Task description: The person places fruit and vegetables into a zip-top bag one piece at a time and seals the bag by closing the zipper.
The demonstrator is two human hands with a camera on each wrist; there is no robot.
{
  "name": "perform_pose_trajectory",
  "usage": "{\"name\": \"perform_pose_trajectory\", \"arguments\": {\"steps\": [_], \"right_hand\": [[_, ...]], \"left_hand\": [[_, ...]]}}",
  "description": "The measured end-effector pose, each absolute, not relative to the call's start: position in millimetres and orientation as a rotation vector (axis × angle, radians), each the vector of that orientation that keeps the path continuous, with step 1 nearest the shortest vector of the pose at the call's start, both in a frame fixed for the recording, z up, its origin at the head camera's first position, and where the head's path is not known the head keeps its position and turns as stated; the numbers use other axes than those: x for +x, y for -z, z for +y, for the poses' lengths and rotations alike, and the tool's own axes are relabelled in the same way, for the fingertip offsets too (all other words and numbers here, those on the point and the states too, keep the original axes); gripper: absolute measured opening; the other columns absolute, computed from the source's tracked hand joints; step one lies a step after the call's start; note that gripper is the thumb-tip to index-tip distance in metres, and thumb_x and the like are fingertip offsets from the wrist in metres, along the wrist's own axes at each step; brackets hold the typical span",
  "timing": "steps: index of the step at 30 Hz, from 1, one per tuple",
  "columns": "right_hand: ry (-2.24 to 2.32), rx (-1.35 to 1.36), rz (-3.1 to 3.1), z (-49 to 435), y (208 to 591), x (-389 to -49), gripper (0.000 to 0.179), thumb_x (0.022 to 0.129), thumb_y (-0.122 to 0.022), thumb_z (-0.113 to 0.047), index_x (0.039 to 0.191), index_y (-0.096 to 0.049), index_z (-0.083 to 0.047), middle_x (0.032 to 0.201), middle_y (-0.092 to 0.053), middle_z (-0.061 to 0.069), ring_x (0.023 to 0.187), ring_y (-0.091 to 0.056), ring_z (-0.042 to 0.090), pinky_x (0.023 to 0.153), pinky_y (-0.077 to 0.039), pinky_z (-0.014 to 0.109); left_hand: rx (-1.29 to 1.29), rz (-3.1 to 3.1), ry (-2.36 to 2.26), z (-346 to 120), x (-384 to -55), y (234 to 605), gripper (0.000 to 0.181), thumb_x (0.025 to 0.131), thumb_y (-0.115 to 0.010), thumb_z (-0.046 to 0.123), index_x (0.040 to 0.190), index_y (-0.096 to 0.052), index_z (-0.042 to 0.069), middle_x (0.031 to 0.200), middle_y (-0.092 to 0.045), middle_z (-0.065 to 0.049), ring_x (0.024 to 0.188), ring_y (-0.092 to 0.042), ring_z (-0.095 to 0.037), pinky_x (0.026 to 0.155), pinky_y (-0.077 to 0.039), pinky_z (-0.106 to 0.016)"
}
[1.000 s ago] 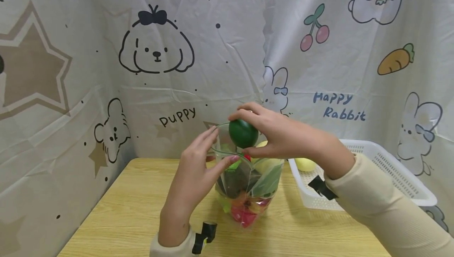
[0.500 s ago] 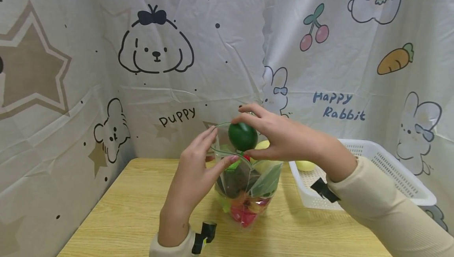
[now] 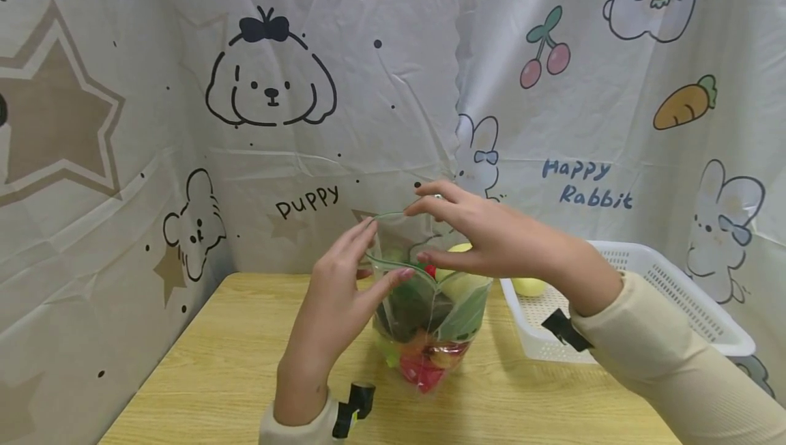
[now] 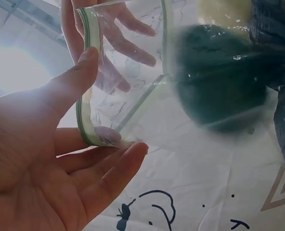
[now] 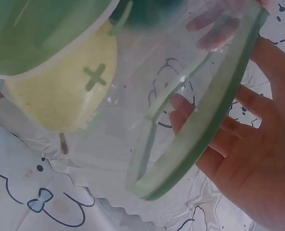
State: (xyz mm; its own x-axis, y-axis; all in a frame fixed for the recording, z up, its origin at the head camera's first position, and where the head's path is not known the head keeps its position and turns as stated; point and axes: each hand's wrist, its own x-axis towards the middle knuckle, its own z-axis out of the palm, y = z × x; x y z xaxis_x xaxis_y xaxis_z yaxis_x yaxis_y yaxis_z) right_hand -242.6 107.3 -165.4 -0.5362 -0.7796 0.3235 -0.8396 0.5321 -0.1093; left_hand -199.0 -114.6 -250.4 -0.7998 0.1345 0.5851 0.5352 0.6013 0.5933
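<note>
A clear zip bag [image 3: 457,325] with a green-edged mouth stands upright on the table, holding several red, yellow and dark items. My left hand [image 3: 338,288] grips its rim on the left, thumb at the front edge; the left wrist view shows one fingertip through the plastic. A dark green round fruit [image 4: 219,82] lies inside, below the mouth. Beside it is a yellow pear [image 5: 70,96] with a brown stem. My right hand [image 3: 491,233] is over the mouth with fingers spread, holding nothing; some of its fingertips show through the plastic in the right wrist view.
A white perforated basket [image 3: 651,267] stands at the right of the wooden table [image 3: 227,363], with a yellow fruit [image 3: 529,286] in its near left corner. Printed cloth [image 3: 344,90] hangs closely behind and on both sides.
The dark green fruit has dropped from my right hand into the bag. My right fingers have spread and shifted slightly to the right. My left hand keeps its place on the rim.
</note>
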Motion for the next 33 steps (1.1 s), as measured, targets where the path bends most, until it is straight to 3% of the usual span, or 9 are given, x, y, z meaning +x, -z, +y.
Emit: {"name": "perform_pose_trajectory", "arguments": {"steps": [9, 15, 21, 28, 33], "right_hand": [[-0.37, 1.358, -2.483, 110.3, 164.6, -247.9, 0.045, 0.097, -0.072, -0.024, 0.137, -0.058, -0.009, 0.148, -0.047, 0.012, 0.118, -0.062, 0.025, 0.098, -0.057, 0.043], [-0.427, 1.303, -2.39, 122.4, 163.0, -255.4, 0.038, 0.098, -0.07, -0.018, 0.132, -0.061, -0.007, 0.139, -0.054, 0.012, 0.111, -0.063, 0.026, 0.093, -0.058, 0.042], [-0.498, 1.082, -2.371, 145.6, 167.0, -265.9, 0.029, 0.099, -0.065, -0.009, 0.128, -0.062, -0.005, 0.131, -0.059, 0.013, 0.107, -0.064, 0.029, 0.083, -0.06, 0.047], [-0.573, 0.936, -2.549, 176.4, 188.3, -294.0, 0.027, 0.103, -0.059, -0.011, 0.127, -0.059, -0.001, 0.13, -0.058, 0.021, 0.103, -0.067, 0.035, 0.077, -0.063, 0.048], [-0.572, 0.875, -2.727, 197.9, 210.9, -318.8, 0.03, 0.102, -0.057, -0.007, 0.13, -0.057, 0.003, 0.132, -0.057, 0.027, 0.103, -0.066, 0.039, 0.083, -0.061, 0.051]], "left_hand": [[-0.525, -2.344, 1.108, -118.2, -199.6, 249.9, 0.075, 0.09, -0.078, 0.033, 0.151, -0.047, 0.003, 0.156, -0.045, -0.011, 0.134, -0.052, -0.027, 0.089, -0.061, -0.033], [-0.512, -2.35, 1.134, -120.4, -199.9, 249.0, 0.076, 0.089, -0.079, 0.034, 0.151, -0.047, 0.004, 0.155, -0.045, -0.011, 0.135, -0.052, -0.026, 0.089, -0.061, -0.031], [-0.513, -2.33, 1.153, -124.4, -201.3, 251.4, 0.078, 0.088, -0.08, 0.034, 0.151, -0.046, 0.002, 0.156, -0.044, -0.013, 0.138, -0.049, -0.029, 0.089, -0.06, -0.03], [-0.513, -2.32, 1.157, -126.2, -200.6, 251.8, 0.079, 0.087, -0.08, 0.033, 0.151, -0.046, 0.002, 0.156, -0.044, -0.012, 0.139, -0.048, -0.028, 0.09, -0.06, -0.028], [-0.511, -2.342, 1.162, -124.9, -198.9, 249.4, 0.078, 0.088, -0.08, 0.035, 0.151, -0.047, 0.003, 0.156, -0.045, -0.011, 0.139, -0.048, -0.025, 0.091, -0.059, -0.026]]}}
